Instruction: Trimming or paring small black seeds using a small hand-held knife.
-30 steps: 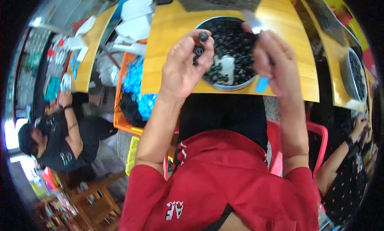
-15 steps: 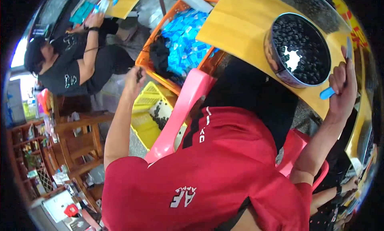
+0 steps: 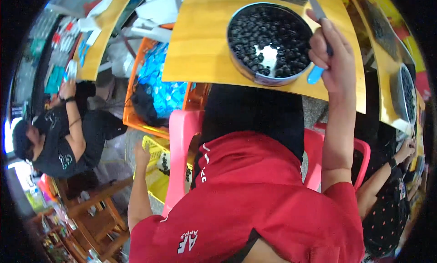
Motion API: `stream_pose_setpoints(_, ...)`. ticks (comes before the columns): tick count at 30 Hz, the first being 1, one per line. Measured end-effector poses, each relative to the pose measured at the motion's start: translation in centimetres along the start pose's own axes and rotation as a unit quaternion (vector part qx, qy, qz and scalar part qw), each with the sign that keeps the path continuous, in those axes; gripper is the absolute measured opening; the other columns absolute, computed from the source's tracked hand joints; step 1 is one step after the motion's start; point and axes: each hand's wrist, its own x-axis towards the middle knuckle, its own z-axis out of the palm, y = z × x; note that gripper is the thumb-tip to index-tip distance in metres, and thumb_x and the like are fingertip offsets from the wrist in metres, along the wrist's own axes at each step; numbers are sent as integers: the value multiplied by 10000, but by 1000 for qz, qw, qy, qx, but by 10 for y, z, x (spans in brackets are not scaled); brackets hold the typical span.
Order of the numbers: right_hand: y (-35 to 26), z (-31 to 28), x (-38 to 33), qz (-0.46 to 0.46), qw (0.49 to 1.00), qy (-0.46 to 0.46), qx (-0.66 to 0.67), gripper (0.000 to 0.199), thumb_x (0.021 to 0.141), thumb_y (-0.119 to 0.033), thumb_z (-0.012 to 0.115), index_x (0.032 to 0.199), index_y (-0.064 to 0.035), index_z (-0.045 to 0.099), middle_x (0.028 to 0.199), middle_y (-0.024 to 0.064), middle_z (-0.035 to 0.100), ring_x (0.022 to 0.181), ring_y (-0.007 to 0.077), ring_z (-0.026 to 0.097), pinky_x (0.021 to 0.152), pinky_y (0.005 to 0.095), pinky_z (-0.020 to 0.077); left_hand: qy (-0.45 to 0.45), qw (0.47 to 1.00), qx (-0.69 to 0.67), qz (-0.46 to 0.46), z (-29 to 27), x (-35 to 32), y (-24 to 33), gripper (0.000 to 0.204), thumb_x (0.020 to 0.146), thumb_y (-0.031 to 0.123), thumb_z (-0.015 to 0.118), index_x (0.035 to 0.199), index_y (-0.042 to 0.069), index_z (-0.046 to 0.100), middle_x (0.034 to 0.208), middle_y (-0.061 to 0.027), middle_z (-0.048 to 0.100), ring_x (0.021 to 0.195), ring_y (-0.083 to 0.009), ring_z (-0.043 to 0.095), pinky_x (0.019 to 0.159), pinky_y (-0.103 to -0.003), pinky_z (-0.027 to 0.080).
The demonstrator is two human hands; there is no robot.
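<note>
My right hand [image 3: 334,53] is closed round the handle of a knife [image 3: 315,75], over the right rim of a round tub. Its blade points up and away, and the handle's blue end sticks out below my fist. The tub [image 3: 262,81] holds many small, round, dark pieces [image 3: 255,30], with a pale bright patch of its bottom showing among them. My left hand [image 3: 142,154] is down at the left, above a yellow plastic basket [image 3: 154,183] with more dark pieces in it. The fingers of that hand are too small and blurred to read.
The tub stands on a yellow-topped table [image 3: 195,40]. An orange crate [image 3: 132,112] of blue packets is at its left, near a pink chair [image 3: 180,140]. One person [image 3: 63,131] sits at the left, another [image 3: 387,204] at the right, beside a second tub [image 3: 403,94].
My view has turned, shifting the table and tub leftward in the picture. My left hand, earlier raised with a dark piece in its fingers, has lowered over the yellow basket. My right hand keeps the knife.
</note>
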Motion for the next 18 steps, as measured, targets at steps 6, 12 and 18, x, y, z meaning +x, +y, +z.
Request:
stream_pose_setpoints(6, 4, 4, 1, -11, 1000, 3, -9, 337, 979, -169, 440, 1232, 41, 517, 623, -32, 410, 459, 10, 253, 397, 163, 214, 139, 937, -198, 252, -147, 120, 263, 225, 873, 4, 538, 1093, -24, 574, 1017, -144, 600, 924, -244, 593, 792, -310, 458)
stream_pose_setpoints(12, 6, 1, 3, -14, 1000, -5, -7, 328, 982, -178, 439, 1212, 33, 539, 602, -33, 396, 448, 15, 242, 392, 170, 210, 17, 806, -189, 561, -189, 164, 442, 178, 802, 6, 605, 979, 8, 613, 903, -127, 613, 845, -296, 601, 745, -370, 480)
stream_pose_setpoints(18, 5, -2, 2, -6, 1000, -8, -12, 321, 983, -179, 433, 1208, 19, 547, 601, -34, 400, 446, 15, 249, 394, 173, 212, -132, 762, 49, 632, -156, 203, 496, 161, 776, 88, 630, 921, 25, 598, 880, -124, 574, 890, -331, 576, 766, -425, 470)
